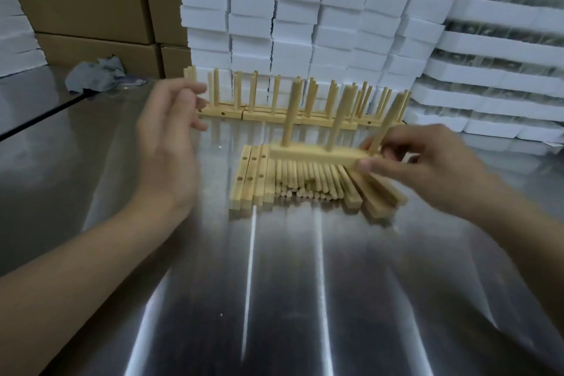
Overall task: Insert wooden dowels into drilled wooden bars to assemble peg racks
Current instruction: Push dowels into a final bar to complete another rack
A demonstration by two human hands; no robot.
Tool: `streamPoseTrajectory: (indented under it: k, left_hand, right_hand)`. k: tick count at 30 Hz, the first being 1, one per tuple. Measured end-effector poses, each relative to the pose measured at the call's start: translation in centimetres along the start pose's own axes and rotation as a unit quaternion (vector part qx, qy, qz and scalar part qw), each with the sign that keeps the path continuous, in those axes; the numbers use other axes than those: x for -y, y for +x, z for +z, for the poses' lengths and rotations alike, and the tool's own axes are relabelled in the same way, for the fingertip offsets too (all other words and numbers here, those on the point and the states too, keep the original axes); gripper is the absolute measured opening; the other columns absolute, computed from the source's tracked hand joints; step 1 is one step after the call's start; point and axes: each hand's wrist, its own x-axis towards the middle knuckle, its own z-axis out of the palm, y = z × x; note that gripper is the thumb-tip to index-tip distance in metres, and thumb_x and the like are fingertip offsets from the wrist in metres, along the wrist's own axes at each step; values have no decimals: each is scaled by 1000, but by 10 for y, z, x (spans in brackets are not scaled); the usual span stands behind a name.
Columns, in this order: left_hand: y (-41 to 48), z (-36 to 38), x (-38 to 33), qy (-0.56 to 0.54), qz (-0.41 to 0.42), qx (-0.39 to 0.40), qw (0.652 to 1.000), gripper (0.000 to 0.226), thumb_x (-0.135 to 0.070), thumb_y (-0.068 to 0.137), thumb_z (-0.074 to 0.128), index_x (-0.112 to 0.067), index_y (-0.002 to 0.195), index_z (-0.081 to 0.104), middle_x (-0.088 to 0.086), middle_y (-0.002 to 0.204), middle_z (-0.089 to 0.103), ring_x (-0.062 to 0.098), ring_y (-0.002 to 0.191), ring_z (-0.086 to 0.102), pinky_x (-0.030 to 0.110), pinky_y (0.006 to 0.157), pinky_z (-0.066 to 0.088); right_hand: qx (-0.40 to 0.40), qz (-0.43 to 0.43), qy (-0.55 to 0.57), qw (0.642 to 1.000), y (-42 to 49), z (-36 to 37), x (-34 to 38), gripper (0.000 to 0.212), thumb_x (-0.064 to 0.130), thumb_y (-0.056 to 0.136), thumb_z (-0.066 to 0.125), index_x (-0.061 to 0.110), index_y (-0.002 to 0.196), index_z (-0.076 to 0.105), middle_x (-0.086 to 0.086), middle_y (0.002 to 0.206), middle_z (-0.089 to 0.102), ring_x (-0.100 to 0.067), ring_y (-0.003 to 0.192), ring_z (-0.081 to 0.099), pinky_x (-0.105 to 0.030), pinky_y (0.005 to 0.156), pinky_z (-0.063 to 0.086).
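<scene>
The left hand [171,143] hovers loosely spread and empty, drilled bars [250,177] and loose dowels [305,183] lie waiting mid-table, finished racks [290,113] line the far side, and the right hand [427,162] pinches a three-dowel rack [317,155] just above the pile, so plenty remains.

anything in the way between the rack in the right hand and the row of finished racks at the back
Nothing visible. Only a bare strip of table lies between the held rack, gripped by the right hand, and the finished racks. The left hand hangs off to the left.
</scene>
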Motion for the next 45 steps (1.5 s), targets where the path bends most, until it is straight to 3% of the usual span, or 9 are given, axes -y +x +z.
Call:
streamPoseTrajectory:
  k: [4,13,16,23,30,34,36,41,45]
  left_hand:
    - [4,-8,26,96,-69,51,992,25,-25,112,46,-24,107,70,13,115,65,15,91,59,31,79,43]
    - [8,-3,42,108,-75,60,989,22,-20,109,54,-25,101,74,-6,107,63,17,80,64,21,69,43]
    - [10,-1,45,119,-64,75,988,23,-18,109,54,-22,101,75,-1,108,63,16,76,64,10,65,42]
    - [15,-3,59,100,-76,98,987,32,-22,111,53,-34,94,77,-1,92,63,14,77,63,40,77,45]
    - [13,2,59,129,-66,134,980,23,-23,107,59,-31,94,77,-14,91,64,13,76,65,37,77,49]
    - [14,4,59,195,-61,173,963,10,-29,98,67,-33,95,75,-19,93,66,8,82,65,36,75,53]
    - [15,4,62,240,-65,188,950,5,-34,96,69,-37,97,73,-16,84,67,6,76,62,31,66,47]
    - [15,1,71,293,-76,241,922,9,-45,96,69,-50,100,62,-13,76,68,5,70,64,31,62,45]
    - [16,-2,77,255,-92,241,932,11,-48,96,69,-52,104,62,-13,78,69,7,69,63,35,68,49]
  right_hand:
    - [-79,65,-34,994,29,-39,-54,11,47,90,78,41,100,78,-2,69,59,-10,57,47,-32,58,39]
    - [-64,295,-78,950,46,-35,-208,15,27,100,73,16,109,80,-4,78,73,-23,71,62,-31,70,45]
    - [-83,317,-68,942,66,-36,-225,16,30,96,77,17,105,80,-5,79,72,-25,73,64,-31,72,44]
    - [-115,325,-84,935,103,-31,-241,13,24,94,79,20,105,74,-14,89,77,-38,85,73,-38,77,57]
    - [-112,331,-74,934,133,-23,-248,17,28,90,82,20,105,76,-15,111,74,-36,104,69,-41,95,55]
    - [-133,353,-58,924,136,-13,-244,47,37,88,83,20,129,68,-5,97,71,-26,91,64,-36,85,48]
    - [-149,378,-68,911,132,-9,-242,68,41,88,83,15,144,56,-9,112,71,-33,107,64,-40,92,50]
    - [-123,368,-41,921,111,-6,-197,31,30,91,80,4,101,68,-21,101,72,-31,90,65,-38,73,49]
    - [45,286,-27,957,78,6,-121,62,79,88,62,17,90,74,-2,79,74,-16,66,65,-30,61,48]
